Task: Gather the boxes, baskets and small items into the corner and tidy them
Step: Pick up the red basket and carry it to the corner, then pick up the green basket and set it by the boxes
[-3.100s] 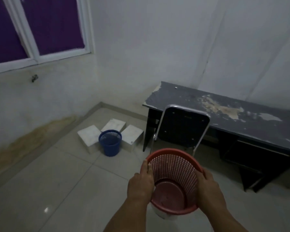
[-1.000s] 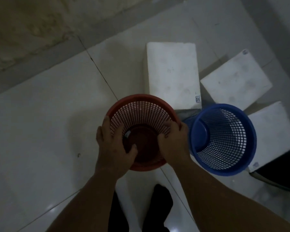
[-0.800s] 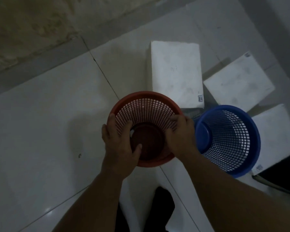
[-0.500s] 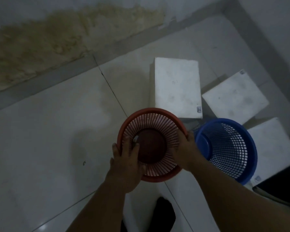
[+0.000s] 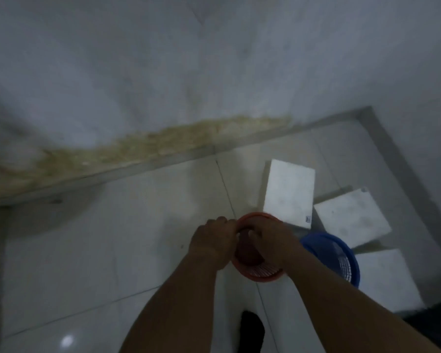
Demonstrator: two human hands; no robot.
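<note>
three white boxes lie on the floor near the corner. the long white box is nearest the wall, with a small label at its near corner. the square white box sits to its right. the third white box is lower right, beside a dark shape at the picture's edge that is too dim to name. a blue mesh basket stands upright among them, and its rim overlaps the third white box in this view. a dark foot shows at the bottom, between the forearms.

the floor is pale glossy tile with thin grout lines and one bright glint at lower left. a grey skirting runs along the foot of both walls and turns at the corner. the wall is whitish, with a yellow-brown stain along its base. the picture is dim and smeared by motion.

the red mesh basket is upright, just in front of the long white box and just left of the blue mesh basket. whether it rests on the floor or hangs just above it cannot be told. the left hand wraps the left side of its rim. the right hand lies over the right side, thumb inside the basket. both hands are clamped on it.
</note>
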